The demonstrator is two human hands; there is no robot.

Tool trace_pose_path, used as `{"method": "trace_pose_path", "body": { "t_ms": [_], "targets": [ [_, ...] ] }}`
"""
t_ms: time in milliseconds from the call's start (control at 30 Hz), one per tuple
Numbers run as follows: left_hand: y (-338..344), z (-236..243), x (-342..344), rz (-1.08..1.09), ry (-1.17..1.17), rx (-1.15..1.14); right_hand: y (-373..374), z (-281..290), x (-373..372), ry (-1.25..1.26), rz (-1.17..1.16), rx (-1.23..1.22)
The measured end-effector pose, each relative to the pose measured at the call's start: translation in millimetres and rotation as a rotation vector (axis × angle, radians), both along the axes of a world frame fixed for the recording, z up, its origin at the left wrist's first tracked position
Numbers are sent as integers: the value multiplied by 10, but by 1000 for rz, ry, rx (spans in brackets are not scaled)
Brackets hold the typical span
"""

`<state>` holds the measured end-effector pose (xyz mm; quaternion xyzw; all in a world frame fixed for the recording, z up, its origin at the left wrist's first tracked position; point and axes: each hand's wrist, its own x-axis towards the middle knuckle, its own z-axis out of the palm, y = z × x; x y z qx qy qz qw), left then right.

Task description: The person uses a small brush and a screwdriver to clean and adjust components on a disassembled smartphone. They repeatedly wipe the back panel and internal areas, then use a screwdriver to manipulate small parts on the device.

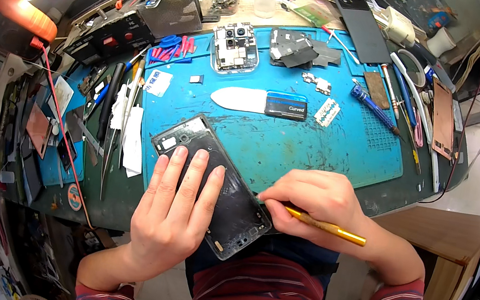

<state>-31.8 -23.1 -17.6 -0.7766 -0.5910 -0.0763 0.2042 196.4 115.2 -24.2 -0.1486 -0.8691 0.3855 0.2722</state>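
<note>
A black phone frame [232, 199], stripped of its parts, lies slanted at the near edge of the blue work mat [195, 118]. Across its left side rests my left hand [176, 203], flat, with the fingers stretched out and pressing on it. My right hand [313, 202] pinches a thin tool with a golden handle [328, 227]; its tip meets the right edge of the frame and is mostly hidden by my fingers. Beyond the frame lie a flat pry blade [239, 98] and a small perforated razor blade [326, 112].
A clear tray with phone circuit boards [235, 49] stands at the back, beside black sheet pieces [303, 50]. A blue screwdriver [375, 108] and other tools line the right. Tweezers [113, 136] and white paper [133, 139] lie left. A red cable [63, 116] hangs across the left side.
</note>
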Motion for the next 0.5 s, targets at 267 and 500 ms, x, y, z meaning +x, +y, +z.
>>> {"method": "trace_pose_path", "body": {
  "t_ms": [267, 500],
  "targets": [
    [15, 3, 5, -8, -9, 1, 27, -7, -66, 15, -9, 11],
    [12, -9, 7, -6, -4, 9, 18, 65, 48, -31, 39, -5]
  ]
}}
